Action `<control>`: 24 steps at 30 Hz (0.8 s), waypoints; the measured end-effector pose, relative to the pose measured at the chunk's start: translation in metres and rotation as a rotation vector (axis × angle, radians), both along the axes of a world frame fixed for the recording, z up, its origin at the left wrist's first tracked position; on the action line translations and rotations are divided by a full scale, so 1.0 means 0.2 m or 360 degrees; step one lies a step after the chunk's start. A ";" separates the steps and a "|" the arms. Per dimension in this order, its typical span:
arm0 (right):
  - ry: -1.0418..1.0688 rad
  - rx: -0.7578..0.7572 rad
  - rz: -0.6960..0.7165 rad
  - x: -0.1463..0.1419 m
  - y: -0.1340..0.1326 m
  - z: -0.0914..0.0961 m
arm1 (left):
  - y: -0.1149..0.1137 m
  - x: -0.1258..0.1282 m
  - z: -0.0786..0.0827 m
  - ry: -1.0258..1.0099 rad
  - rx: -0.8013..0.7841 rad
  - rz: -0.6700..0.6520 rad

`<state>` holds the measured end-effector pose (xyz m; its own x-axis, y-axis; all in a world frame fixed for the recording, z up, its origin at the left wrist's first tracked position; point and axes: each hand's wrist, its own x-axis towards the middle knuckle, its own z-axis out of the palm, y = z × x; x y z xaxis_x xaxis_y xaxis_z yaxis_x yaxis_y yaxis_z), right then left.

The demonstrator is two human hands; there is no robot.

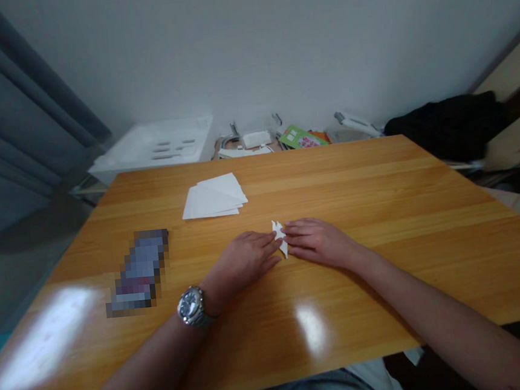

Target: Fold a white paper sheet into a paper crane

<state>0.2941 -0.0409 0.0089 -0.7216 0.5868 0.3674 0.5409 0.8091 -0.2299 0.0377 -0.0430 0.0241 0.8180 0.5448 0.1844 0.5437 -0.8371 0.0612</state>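
Note:
A small piece of folded white paper [282, 247] with pointed tips lies on the wooden table between my hands. My left hand [251, 253] holds its left side, with fingertips on the paper and the thumb lower down, near the table. From the other side my right hand [316, 241] holds the right edge under its fingertips, the fingers stretched and slightly apart. Part of the paper is hidden by the fingertips. A silver watch [191, 305] is on my left wrist.
Loose white sheets [214, 197] lie overlapping behind my left hand. A blurred-out phone-like object [141, 269] rests at the left. Past the far edge of the table [354, 180] are a white tray [146, 147], a green booklet [303, 136] and dark cloth [449, 124].

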 end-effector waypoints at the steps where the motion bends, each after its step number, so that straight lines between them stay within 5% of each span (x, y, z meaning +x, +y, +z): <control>1: 0.0003 -0.0018 -0.0011 0.00 0.00 0.00 | 0.00 0.00 0.00 -0.0002 -0.0017 0.0002; 24: 0.0013 -0.0093 -0.0036 -0.01 -0.02 0.02 | -0.04 0.00 0.02 -0.0021 -0.0106 0.0125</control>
<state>0.2920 -0.0445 0.0132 -0.7050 0.6235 0.3379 0.5568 0.7818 -0.2807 0.0375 -0.0518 0.0290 0.7699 0.6188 0.1560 0.6065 -0.7856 0.1228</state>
